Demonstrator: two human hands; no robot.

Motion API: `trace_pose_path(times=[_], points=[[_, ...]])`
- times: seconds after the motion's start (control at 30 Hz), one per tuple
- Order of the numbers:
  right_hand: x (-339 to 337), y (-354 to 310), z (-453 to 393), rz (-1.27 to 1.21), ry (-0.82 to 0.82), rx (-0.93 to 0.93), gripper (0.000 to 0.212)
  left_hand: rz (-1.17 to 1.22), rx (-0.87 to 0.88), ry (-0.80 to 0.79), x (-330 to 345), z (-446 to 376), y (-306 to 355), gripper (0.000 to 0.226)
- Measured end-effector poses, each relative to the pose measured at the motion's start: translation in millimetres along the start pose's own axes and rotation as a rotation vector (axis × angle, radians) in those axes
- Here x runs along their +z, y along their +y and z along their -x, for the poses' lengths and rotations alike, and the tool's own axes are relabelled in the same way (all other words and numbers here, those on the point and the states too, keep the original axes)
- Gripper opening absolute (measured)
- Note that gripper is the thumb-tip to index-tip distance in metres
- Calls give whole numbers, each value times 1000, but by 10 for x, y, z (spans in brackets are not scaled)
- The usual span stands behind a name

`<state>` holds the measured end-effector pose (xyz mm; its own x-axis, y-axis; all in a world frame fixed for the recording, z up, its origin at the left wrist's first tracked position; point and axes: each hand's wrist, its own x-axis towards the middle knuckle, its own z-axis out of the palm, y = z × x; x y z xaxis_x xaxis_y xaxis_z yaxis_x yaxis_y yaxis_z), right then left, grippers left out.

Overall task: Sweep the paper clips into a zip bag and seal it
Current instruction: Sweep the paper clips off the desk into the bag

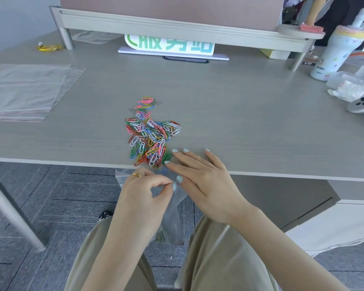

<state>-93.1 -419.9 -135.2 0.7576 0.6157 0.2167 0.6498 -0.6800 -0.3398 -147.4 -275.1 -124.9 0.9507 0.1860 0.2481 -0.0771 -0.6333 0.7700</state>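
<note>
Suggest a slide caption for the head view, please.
Left hand holds a zip bag below the desk edge while right hand sweeps paper clips in.

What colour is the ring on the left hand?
Gold. The ring shows clearly in the head view.

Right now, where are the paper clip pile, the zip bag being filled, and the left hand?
paper clip pile (150, 136): head view, middle of the heap.
zip bag (172, 215): head view, clear wall below the desk edge.
left hand (144, 191): head view, back of the hand.
</note>
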Motion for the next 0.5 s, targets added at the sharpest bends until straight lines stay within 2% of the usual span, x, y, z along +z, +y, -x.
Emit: trace_pose_path(times=[0.17,0.3,0.37,0.5], points=[[-28,-15,-15,-164,-52,-39,41,-3,-18,9,-69,-19,-18,10],[-78,-59,-250,-451,49,30,40,1,-36,13,-88,-29,-7,11],[-78,-70,-374,-406,14,63,40,10,-36,19,-97,-26,5,11],[6,-95,-410,-283,-52,6,44,1,-31,13,-115,-21,9,11]])
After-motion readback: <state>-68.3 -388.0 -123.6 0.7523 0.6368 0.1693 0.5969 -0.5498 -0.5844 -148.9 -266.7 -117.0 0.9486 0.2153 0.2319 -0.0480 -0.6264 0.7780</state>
